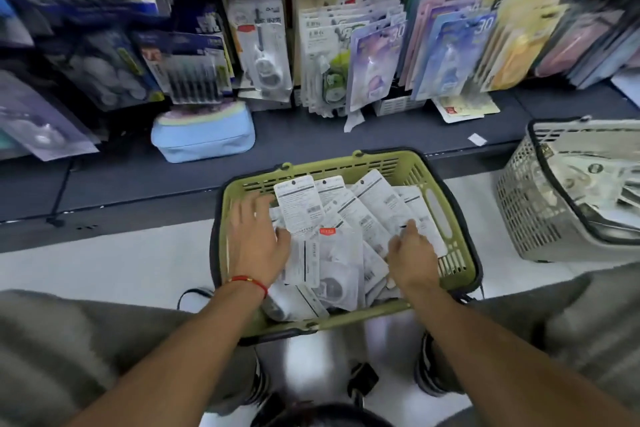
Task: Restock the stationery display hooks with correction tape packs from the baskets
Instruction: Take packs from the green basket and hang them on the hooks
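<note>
A green basket [346, 165] on the floor between my knees holds several white correction tape packs [341, 246], lying back side up in a loose heap. My left hand [258, 236] lies on the heap at the left, fingers spread, thumb against one upright pack [299, 206]. My right hand [412, 255] rests on the packs at the right, fingers bent down among them; whether it grips one is hidden. Rows of hanging correction tape packs [263, 45] fill the display behind the basket.
A grey basket [526, 204] with more packs stands on the floor at the right. A light blue pouch [204, 135] and loose cards [464, 109] lie on the dark base shelf [311, 139]. Pen packs [194, 69] hang at the left. My knees flank the green basket.
</note>
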Tool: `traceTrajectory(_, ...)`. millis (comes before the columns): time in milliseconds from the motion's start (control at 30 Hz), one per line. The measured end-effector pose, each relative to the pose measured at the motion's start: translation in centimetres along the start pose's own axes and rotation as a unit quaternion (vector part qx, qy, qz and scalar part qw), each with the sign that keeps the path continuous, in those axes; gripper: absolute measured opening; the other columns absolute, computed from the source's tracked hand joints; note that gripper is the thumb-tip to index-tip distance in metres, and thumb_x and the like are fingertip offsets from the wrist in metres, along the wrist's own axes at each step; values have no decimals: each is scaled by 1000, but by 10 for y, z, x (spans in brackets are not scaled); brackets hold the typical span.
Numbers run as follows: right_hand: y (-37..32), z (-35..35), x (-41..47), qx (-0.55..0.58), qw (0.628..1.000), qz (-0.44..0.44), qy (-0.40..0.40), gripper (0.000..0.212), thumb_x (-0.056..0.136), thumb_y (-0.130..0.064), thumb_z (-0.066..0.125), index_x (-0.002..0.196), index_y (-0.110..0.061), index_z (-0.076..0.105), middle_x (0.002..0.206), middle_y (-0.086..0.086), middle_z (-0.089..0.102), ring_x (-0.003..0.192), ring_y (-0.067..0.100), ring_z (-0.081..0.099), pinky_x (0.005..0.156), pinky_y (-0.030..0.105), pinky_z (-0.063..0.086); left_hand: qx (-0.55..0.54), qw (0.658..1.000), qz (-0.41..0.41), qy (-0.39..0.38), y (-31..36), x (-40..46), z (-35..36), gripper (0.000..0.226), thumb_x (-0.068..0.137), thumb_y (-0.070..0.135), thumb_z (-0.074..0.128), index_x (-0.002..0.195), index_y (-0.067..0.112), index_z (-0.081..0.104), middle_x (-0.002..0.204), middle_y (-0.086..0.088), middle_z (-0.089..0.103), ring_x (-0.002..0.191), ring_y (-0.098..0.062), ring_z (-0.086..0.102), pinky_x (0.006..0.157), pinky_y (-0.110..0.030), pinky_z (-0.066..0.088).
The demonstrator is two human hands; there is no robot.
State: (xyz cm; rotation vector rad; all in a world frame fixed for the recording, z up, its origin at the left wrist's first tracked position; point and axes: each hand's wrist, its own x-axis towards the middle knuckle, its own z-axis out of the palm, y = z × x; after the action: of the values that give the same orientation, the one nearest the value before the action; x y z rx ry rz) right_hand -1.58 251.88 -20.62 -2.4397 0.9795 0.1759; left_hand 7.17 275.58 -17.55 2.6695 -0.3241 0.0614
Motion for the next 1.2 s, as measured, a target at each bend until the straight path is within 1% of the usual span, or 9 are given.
traceTrajectory(167,-29,-40,-8,197,961,-75,177,25,111,-22,45,119,-3,60,98,20,68,93,41,66,72,38,44,-262,962,-28,-76,41,14,-9,30,94,11,70,123,16,65,130,0,65,127,-19,55,108,-29,43)
traceTrajectory(300,-62,-48,-11,451,886,-99,-34,24,111,-22,48,120,-8,66,111,14,75,103,36,72,88,50,60,-487,829,-150,-229,63,19,-10,53,93,25,77,140,13,56,134,-5,66,121,-20,65,98,-29,54)
traceTrajectory(400,-68,-31,-13,480,863,-117,-104,20,109,-24,56,100,-21,73,94,3,77,85,29,72,78,46,59,-569,751,-183,-281,55,12,-7,40,97,6,69,136,7,61,122,-17,75,107,-28,74,88,-37,62)
traceTrajectory(467,-65,-18,-6,412,903,-111,-52,22,105,-32,62,87,-24,73,79,-8,69,77,17,63,76,40,53,-558,765,-209,-245,43,14,-8,39,96,1,67,134,8,62,121,-16,76,107,-30,74,90,-42,62)
traceTrajectory(600,-38,5,10,158,986,-58,11,19,101,-33,68,108,-15,71,95,0,71,90,19,68,77,31,49,-523,778,-330,-110,12,31,-13,32,97,4,67,129,12,66,123,-16,73,115,-40,69,100,-65,53)
traceTrajectory(800,-25,6,20,66,975,-187,-104,12,95,-26,76,90,-15,75,90,1,71,83,16,63,78,31,52,-444,823,-349,-57,8,60,-30,16,88,13,71,102,20,72,104,-6,78,99,-33,73,97,-54,57)
traceTrajectory(1000,-24,-35,46,189,958,-185,-106,12,102,-19,65,92,-16,68,88,-2,73,80,15,65,70,23,50,-417,861,-287,-60,31,79,-25,14,93,12,67,98,25,70,97,6,74,97,-24,69,84,-33,53)
traceTrajectory(1100,-42,-64,67,330,931,-124,-91,15,109,-25,53,102,-14,59,99,8,72,84,25,62,74,37,53,-411,866,-280,-53,38,76,-20,9,97,20,67,101,29,67,96,12,69,96,-19,67,78,-29,47)
traceTrajectory(1200,-65,-82,77,340,925,-157,-70,15,108,-27,55,98,-16,61,82,3,62,69,17,49,64,33,44,-466,831,-277,-125,53,62,-19,26,92,53,72,113,39,66,114,19,67,106,-5,64,103,-34,42)
